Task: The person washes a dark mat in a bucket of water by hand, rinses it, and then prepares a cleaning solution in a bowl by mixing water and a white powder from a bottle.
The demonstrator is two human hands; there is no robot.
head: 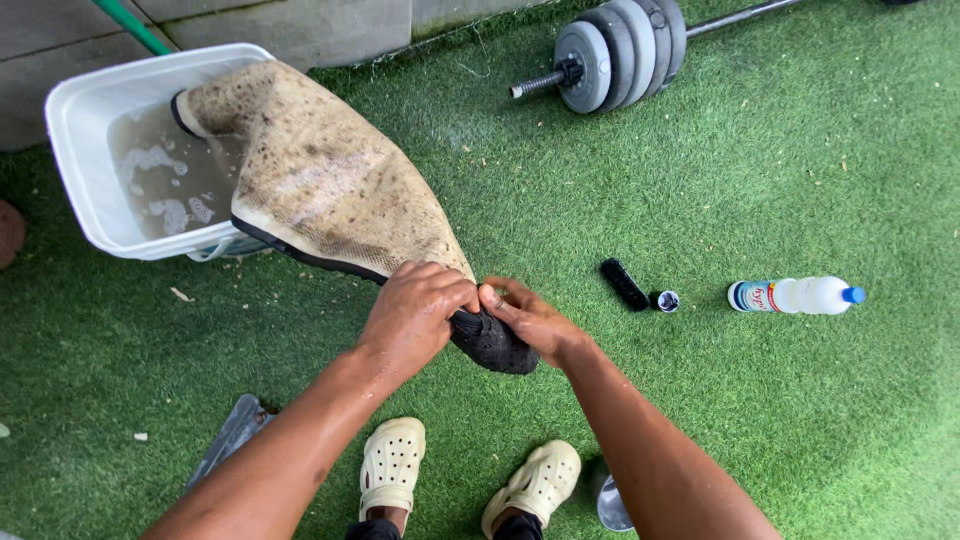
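Head view: both hands [475, 310] grip a mat [330, 180] (dirty, wet).

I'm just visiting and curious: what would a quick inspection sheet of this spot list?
Surface: green artificial grass, concrete edge behind.
Job's things: dirty beige mat with black rubber backing, one end in a white plastic tub of soapy water.
Clutter: black brush, small round cap, white plastic bottle with blue cap, grey barbell weights.
Grippers: left hand and right hand grip the mat's near end.
Cables: nothing seen.
Surroundings: cream clogs on the person's feet.
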